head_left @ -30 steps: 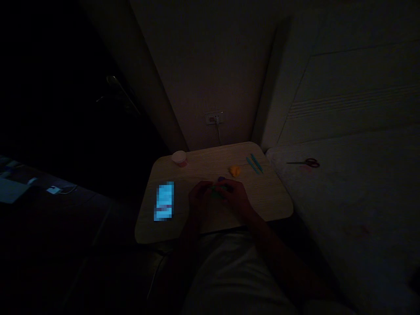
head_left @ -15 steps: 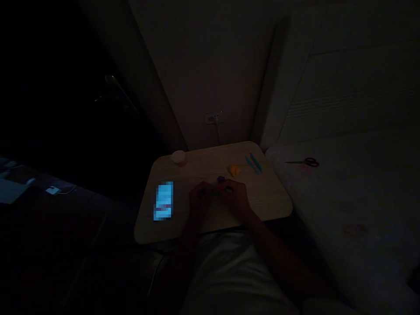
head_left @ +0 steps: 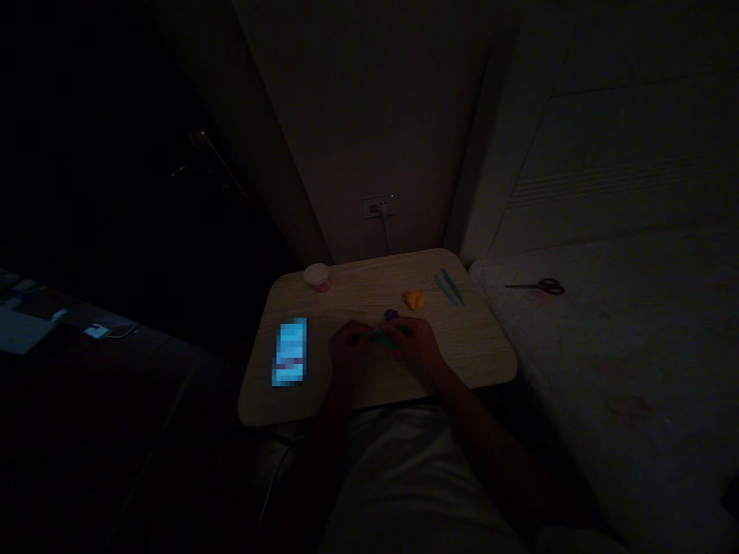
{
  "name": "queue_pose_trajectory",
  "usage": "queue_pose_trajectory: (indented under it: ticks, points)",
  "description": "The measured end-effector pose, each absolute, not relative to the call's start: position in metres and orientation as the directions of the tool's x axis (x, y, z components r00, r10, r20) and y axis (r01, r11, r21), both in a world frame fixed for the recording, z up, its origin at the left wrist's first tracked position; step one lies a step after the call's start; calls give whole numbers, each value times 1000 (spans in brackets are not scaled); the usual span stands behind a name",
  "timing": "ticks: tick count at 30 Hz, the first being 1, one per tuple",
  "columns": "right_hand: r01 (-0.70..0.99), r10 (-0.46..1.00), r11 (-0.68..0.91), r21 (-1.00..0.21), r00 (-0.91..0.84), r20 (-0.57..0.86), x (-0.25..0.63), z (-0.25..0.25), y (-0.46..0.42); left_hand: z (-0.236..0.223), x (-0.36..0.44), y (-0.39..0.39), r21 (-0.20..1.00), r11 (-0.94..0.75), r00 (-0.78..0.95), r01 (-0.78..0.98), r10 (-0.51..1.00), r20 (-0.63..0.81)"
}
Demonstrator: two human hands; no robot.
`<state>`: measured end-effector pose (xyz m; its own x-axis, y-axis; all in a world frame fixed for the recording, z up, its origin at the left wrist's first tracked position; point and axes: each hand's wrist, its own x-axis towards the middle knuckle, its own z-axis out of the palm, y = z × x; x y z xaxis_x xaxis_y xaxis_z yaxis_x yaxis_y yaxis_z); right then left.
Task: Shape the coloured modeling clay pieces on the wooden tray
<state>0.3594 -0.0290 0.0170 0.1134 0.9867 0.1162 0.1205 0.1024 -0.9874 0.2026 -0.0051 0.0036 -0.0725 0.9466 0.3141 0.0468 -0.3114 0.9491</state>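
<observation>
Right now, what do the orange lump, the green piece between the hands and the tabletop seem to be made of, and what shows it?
Orange lump: probably modelling clay, matte, given its uneven, pressed-looking shape.
Green piece: possibly clay too, with no visible shine, but it is half hidden and dark.
Tabletop: wood or wood-look laminate, dull, showing fine grain.

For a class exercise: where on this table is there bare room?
Bare room: the back of the table, between cup and orange lump; front right, bordered by the right hand, teal sticks and its edge; a narrower strip between lit screen and left hand. Crowded: around the hands, with the green piece between them and the purple lump just beyond.
</observation>
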Motion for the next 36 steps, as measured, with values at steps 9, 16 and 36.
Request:
queue_pose_trajectory:
  ticks: [9,16,36]
  points:
    - [70,932,256,-964,246,266,358,21,-33,5,202,-10,927,-368,47,-69,927,371]
    - [142,856,486,-863,122,502,357,32,-36,1,206,-7,971,-240,27,16,970,240]
    - [57,981,113,-992,152,120,361,15,-33,7,202,-6,955,-291,-9,55,956,292]
